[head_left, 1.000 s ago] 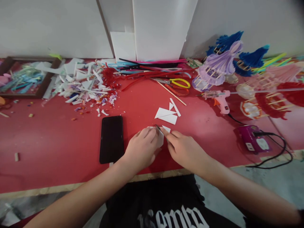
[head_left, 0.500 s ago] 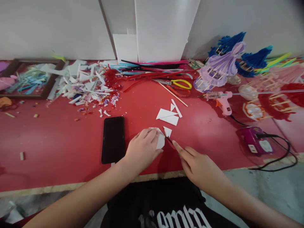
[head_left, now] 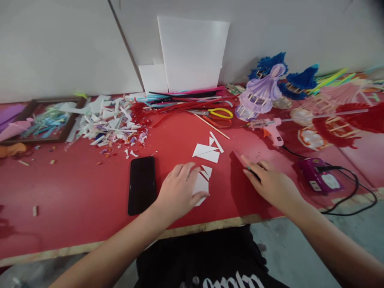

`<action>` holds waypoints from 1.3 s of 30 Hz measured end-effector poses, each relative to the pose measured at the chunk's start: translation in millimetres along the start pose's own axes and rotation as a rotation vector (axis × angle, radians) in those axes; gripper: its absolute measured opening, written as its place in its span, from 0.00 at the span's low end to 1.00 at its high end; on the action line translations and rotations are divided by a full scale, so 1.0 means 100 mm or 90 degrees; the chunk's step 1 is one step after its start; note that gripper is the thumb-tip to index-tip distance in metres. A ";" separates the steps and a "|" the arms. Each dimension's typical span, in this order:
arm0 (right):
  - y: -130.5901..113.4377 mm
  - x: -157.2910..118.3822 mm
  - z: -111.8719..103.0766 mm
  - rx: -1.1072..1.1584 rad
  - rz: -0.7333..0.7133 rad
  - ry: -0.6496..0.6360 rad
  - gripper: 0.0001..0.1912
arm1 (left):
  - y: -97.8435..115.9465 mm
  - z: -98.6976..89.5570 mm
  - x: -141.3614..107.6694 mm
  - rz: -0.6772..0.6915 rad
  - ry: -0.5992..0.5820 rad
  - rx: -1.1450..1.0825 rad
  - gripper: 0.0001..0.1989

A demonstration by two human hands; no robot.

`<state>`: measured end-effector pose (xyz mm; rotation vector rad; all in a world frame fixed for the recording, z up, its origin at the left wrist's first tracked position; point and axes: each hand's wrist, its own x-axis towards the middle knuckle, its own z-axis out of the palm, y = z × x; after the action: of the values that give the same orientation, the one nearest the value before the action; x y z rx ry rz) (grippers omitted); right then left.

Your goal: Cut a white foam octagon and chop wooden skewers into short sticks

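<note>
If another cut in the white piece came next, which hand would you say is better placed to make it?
Probably the right hand: it holds the slim tool, to the right of the white piece. The left hand lies over that piece, so seems better placed to steady it.

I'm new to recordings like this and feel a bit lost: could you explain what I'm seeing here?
There is no machine: these are a person's bare hands, seen from one camera worn on the head, looking forward and down. The left hand is spread over a white board piece on a red tabletop. The right hand holds a slim tool, probably a craft knife, though the grip partly hides it. Nearby lies a smartphone; farther back is a heap of white scraps. To the right are a pink glue gun and a purple socket box.
</note>
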<state>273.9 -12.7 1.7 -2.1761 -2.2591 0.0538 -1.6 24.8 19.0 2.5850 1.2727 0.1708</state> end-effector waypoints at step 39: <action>-0.74 -0.12 0.32 0.380 -0.389 0.158 0.12 | -1.46 -0.37 0.53 0.047 -0.101 0.244 0.25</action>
<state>200.0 -28.7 -28.0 -1.1039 -2.2631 0.3713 -88.6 159.1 13.4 2.8925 1.2539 -0.2881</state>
